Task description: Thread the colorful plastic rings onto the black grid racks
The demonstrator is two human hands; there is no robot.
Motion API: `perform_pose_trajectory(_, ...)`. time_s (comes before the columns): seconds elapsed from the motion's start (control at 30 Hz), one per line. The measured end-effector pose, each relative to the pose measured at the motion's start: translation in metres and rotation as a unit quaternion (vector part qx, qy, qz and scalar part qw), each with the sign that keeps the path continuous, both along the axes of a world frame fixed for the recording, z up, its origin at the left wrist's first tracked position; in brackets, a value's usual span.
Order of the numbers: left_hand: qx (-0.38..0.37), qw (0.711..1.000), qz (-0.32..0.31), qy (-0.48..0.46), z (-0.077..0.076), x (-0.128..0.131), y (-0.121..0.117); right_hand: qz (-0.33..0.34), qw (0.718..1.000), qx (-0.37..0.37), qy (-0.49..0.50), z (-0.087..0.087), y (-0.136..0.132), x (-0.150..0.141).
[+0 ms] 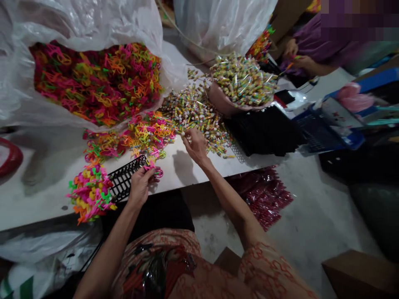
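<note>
My left hand (139,187) is closed, thumb and fingers pinching a pink looped plastic piece (158,171) beside a black plastic rack (123,176) on the table. Bright looped plastic pieces (152,131) lie loose just beyond it. My right hand (197,145) reaches over the near edge of a pile of small wrapped tubes (190,106). Its fingertips are pressed together; what they hold, if anything, is too small to make out. At the rack's left end sits a heap of colourful plastic pieces (93,193).
A large clear bag (140,25) full of looped pieces stands at the back left. Behind the tubes is a pink basin (218,99) heaped with more. Black flat racks (264,131) are stacked to the right. Another person's hands (299,58) work at the far right.
</note>
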State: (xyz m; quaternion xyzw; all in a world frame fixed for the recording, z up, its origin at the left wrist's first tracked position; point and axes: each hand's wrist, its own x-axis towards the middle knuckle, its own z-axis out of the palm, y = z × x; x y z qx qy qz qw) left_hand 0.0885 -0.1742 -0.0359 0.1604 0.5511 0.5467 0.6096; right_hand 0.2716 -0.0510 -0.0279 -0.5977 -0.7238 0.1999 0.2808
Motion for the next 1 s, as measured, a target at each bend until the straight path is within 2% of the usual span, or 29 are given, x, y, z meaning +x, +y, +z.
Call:
perform_pose_trajectory(0.03,0.0,1.0,-0.009,-0.009,0.001,0.0,0.0,0.026,0.995,-0.029,0.09,0.001,-0.012,-0.003)
perform_pose_trajectory(0.07,-0.001,1.0,-0.016,-0.016,0.003,0.0,0.0,0.061,0.979,-0.082,0.177,0.002,-0.024,-0.007)
perform_pose_trajectory(0.13,-0.001,1.0,-0.021,-0.022,0.006,0.001,-0.001,0.121,0.921,-0.206,0.307,0.005,-0.047,-0.016)
perform_pose_trajectory(0.2,0.0,1.0,-0.01,-0.021,0.009,0.001,-0.002,0.131,0.874,-0.282,0.372,0.01,-0.065,-0.024)
perform_pose_trajectory(0.27,0.001,1.0,0.001,-0.024,0.012,0.002,-0.003,0.112,0.855,-0.299,0.408,0.016,-0.076,-0.031)
perform_pose_trajectory(0.37,-0.001,0.999,0.009,-0.039,0.014,0.003,-0.005,0.094,0.847,-0.288,0.436,0.023,-0.084,-0.038)
perform_pose_trajectory(0.5,-0.013,0.998,0.023,-0.064,0.017,0.001,-0.005,0.082,0.857,-0.273,0.43,0.023,-0.087,-0.039)
perform_pose_trajectory(0.73,-0.029,0.995,0.003,-0.099,0.02,-0.002,-0.005,0.107,0.864,-0.245,0.426,0.022,-0.091,-0.038)
perform_pose_trajectory(0.83,-0.021,0.996,0.004,-0.086,0.02,-0.001,-0.006,0.101,0.851,-0.267,0.44,0.023,-0.09,-0.038)
perform_pose_trajectory(1.0,0.001,0.997,0.008,-0.079,0.02,-0.001,-0.006,0.078,0.811,-0.321,0.483,0.019,-0.086,-0.038)
